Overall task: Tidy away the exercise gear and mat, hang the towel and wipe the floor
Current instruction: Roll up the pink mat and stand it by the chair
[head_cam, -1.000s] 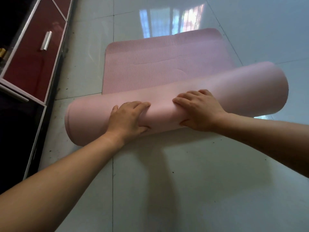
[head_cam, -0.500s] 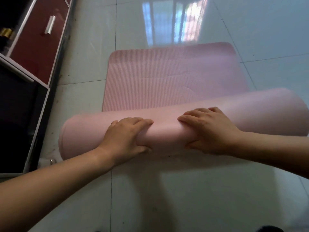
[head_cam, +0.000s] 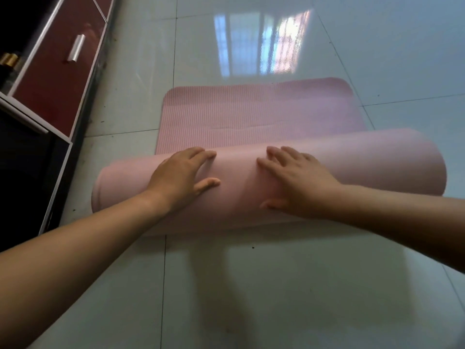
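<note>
Home living room, glossy tiled floor [head_cam: 251, 285], low red-fronted cabinet [head_cam: 54, 79], pink exercise mat [head_cam: 251, 114]

Glossy pale tiled floor [head_cam: 251, 285] with window glare, dark red-fronted cabinet [head_cam: 54, 79] at left

Loosens the curled grip of left hand [head_cam: 181, 180] and right hand [head_cam: 299, 183] on the rolled mat [head_cam: 377, 162]. Flattens both palms on top, fingers straight, thumbs spread out.
</note>
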Action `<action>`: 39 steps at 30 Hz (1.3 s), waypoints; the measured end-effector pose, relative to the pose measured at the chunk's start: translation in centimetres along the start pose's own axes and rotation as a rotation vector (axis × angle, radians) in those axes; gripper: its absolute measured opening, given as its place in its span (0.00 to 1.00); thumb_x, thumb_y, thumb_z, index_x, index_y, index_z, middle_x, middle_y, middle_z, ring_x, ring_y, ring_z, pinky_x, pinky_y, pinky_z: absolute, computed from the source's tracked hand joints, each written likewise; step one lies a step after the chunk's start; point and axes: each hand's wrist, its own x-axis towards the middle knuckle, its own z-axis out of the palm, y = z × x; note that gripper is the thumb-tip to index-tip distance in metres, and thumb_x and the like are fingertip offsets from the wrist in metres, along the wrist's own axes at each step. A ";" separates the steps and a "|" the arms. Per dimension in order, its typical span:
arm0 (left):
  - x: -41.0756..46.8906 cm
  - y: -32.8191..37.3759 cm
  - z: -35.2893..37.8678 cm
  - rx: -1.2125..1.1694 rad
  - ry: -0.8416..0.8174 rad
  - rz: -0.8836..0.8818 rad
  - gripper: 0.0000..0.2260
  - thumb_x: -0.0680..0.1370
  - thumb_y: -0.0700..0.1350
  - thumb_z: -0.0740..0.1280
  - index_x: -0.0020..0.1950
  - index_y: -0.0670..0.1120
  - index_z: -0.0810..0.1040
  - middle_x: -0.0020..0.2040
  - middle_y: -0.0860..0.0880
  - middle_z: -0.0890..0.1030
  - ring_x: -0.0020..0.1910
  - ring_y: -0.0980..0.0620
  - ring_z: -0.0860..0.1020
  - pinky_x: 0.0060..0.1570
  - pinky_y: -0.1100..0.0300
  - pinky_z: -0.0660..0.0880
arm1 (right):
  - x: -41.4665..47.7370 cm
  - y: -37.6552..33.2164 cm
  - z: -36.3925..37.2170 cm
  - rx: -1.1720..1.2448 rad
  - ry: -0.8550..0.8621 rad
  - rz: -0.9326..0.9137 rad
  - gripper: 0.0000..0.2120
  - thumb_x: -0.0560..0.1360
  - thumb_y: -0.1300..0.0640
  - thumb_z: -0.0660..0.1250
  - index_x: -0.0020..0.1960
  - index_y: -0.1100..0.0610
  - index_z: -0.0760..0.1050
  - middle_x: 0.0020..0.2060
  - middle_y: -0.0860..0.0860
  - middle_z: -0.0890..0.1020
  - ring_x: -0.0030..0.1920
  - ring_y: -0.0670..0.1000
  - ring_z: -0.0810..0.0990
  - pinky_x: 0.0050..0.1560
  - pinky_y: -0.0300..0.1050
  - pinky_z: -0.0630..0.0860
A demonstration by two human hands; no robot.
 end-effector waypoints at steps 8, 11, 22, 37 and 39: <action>0.1 1.2 1.2 0.108 0.028 0.082 0.26 0.74 0.54 0.66 0.69 0.45 0.69 0.69 0.41 0.70 0.67 0.40 0.69 0.63 0.45 0.68 | 2.0 1.3 1.0 -0.063 -0.052 -0.022 0.48 0.70 0.35 0.63 0.76 0.54 0.39 0.75 0.54 0.44 0.74 0.58 0.46 0.71 0.56 0.48; 0.0 1.6 1.6 0.169 0.020 0.097 0.30 0.73 0.57 0.66 0.71 0.45 0.66 0.71 0.42 0.66 0.69 0.41 0.65 0.65 0.43 0.66 | 2.9 1.8 0.3 -0.029 -0.023 -0.011 0.47 0.69 0.34 0.64 0.76 0.52 0.43 0.75 0.53 0.49 0.73 0.56 0.50 0.70 0.54 0.52; 2.8 0.5 0.9 0.149 -0.002 0.069 0.31 0.75 0.59 0.63 0.74 0.48 0.61 0.74 0.45 0.62 0.72 0.46 0.61 0.67 0.47 0.63 | 1.7 1.1 1.4 -0.052 0.015 0.000 0.44 0.72 0.37 0.63 0.76 0.54 0.44 0.76 0.54 0.44 0.75 0.57 0.45 0.73 0.55 0.48; 4.7 -0.8 0.6 0.122 -0.029 0.039 0.38 0.71 0.64 0.64 0.76 0.50 0.56 0.76 0.47 0.57 0.74 0.46 0.55 0.71 0.45 0.55 | 5.1 4.6 -0.4 0.132 0.307 0.032 0.34 0.66 0.40 0.72 0.66 0.57 0.71 0.66 0.54 0.72 0.66 0.58 0.69 0.63 0.52 0.68; 5.1 -1.0 0.6 0.121 -0.026 0.049 0.39 0.70 0.65 0.64 0.75 0.50 0.56 0.76 0.47 0.57 0.74 0.46 0.55 0.71 0.45 0.56 | 5.0 4.5 0.0 0.093 0.279 0.022 0.36 0.67 0.39 0.70 0.68 0.58 0.67 0.69 0.56 0.68 0.69 0.59 0.65 0.67 0.53 0.63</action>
